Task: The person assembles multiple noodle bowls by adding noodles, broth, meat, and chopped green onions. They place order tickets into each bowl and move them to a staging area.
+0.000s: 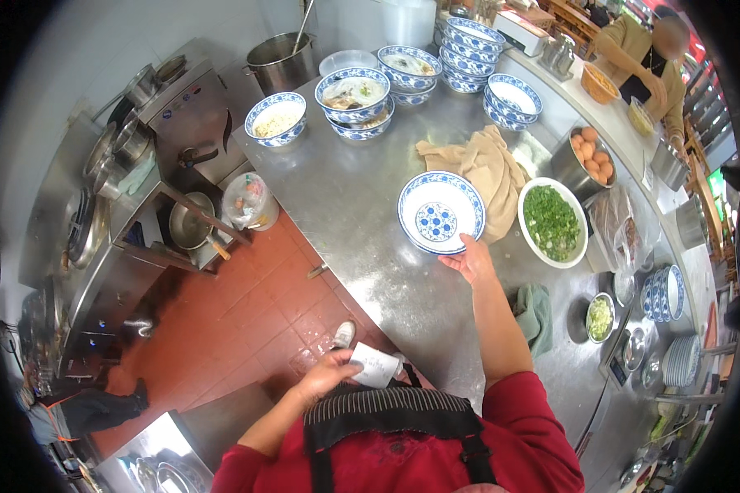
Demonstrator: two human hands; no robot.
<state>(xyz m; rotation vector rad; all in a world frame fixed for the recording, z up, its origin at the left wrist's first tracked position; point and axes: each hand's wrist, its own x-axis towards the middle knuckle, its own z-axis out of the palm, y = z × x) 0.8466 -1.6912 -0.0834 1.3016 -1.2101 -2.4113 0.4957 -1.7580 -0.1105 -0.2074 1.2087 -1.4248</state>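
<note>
My right hand [469,261] grips the near rim of an empty blue-and-white bowl [446,195], thumb over the edge; whether the bowl rests on the steel table cannot be told. A crumpled tan cloth [492,174] lies just beyond it. Close to my apron, my left hand [329,375] pinches a small white paper slip [376,365] with handwriting on it. To the right of the bowl stands a white bowl of chopped green onions [551,223]. A folded green cloth [534,319] lies beside my right forearm.
Filled patterned bowls [353,93] and stacked bowls [469,62] line the table's [337,193] far side. A steel pot of eggs [584,156] stands at right, near a small bowl of chopped vegetables [600,318]. Across the counter is another person [645,70]. Left is a shelf with pans [191,220].
</note>
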